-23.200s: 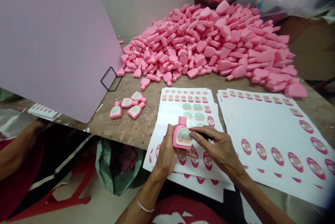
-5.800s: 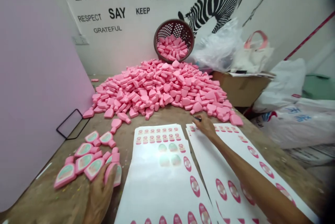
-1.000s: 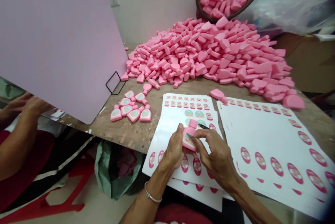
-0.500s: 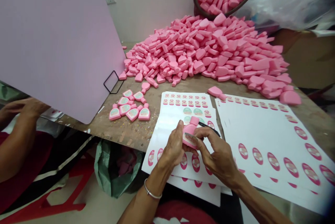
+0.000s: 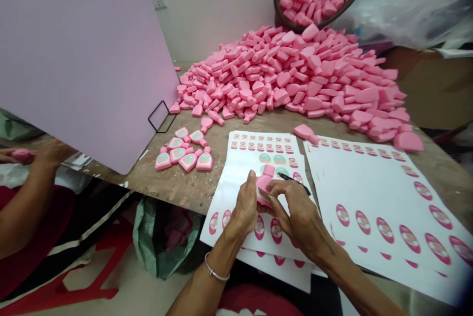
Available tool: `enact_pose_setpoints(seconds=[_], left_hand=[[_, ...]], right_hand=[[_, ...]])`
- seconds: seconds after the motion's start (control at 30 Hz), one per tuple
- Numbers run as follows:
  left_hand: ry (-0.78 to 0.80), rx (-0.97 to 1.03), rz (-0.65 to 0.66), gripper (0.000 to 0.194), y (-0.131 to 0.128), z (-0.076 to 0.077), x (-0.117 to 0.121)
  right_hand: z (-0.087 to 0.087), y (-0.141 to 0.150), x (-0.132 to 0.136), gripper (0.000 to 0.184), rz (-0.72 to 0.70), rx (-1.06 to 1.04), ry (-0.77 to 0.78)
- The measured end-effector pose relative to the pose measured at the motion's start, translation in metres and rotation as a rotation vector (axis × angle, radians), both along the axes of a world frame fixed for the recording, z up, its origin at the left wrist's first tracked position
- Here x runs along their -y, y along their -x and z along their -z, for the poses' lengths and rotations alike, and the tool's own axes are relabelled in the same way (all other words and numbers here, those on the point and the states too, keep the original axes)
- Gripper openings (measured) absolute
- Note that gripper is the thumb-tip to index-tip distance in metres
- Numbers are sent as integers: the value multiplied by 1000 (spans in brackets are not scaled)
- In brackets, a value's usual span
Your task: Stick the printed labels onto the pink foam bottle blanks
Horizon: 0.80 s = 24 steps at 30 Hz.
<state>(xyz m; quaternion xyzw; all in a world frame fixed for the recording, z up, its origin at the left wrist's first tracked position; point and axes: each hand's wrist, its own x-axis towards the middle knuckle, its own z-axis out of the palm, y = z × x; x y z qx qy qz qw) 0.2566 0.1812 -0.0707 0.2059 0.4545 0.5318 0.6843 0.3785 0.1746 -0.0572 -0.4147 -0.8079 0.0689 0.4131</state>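
A pink toy bottle [image 5: 265,178] with a narrow cap stands tilted in my left hand [image 5: 244,203], whose thumb and fingers wrap its left side and base. My right hand [image 5: 295,207] grips the same bottle from the right, its thumb lying across the lower front face. Whether a sticker lies under that thumb is hidden. Beneath both hands is a stack of sticker sheets [image 5: 236,185] with round green and oval pink labels. Just behind my right hand, a black pen-like tool [image 5: 294,182] lies on the sheets. To the left, several labelled pink bottles [image 5: 188,160] lie grouped on the table.
A large heap of plain pink bottles [image 5: 288,72] covers the back, below a tipped brown basket [image 5: 279,15]. More sticker sheets [image 5: 364,183] lie on the right. A pale panel [image 5: 92,69] rises at left, with a co-worker's arm [image 5: 33,197] beyond. A green sack [image 5: 148,252] hangs below the table edge.
My hands and the bottle have shifted slightly left, with the right thumb still on its face. A pink piece now shows in the co-worker's hand. The view has tilted a little.
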Motion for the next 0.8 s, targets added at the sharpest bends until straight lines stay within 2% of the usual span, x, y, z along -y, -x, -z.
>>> enact_pose_setpoints(seconds=[0.17, 0.23, 0.33, 0.5, 0.8], left_hand=[[3, 4, 19, 45, 3, 10, 2], [-5, 1, 72, 48, 4, 7, 2], [-45, -3, 158, 52, 5, -1, 0], [-40, 41, 245, 53, 9, -10, -1], [30, 158, 317, 57, 12, -11, -2]], right_hand=[[1, -1, -3, 9, -25, -155, 265], [0, 0, -4, 14, -14, -238, 398], [-4, 1, -6, 18, -10, -326, 516], [-11, 1, -6, 19, -22, -353, 555], [-17, 2, -4, 23, -66, -417, 573]])
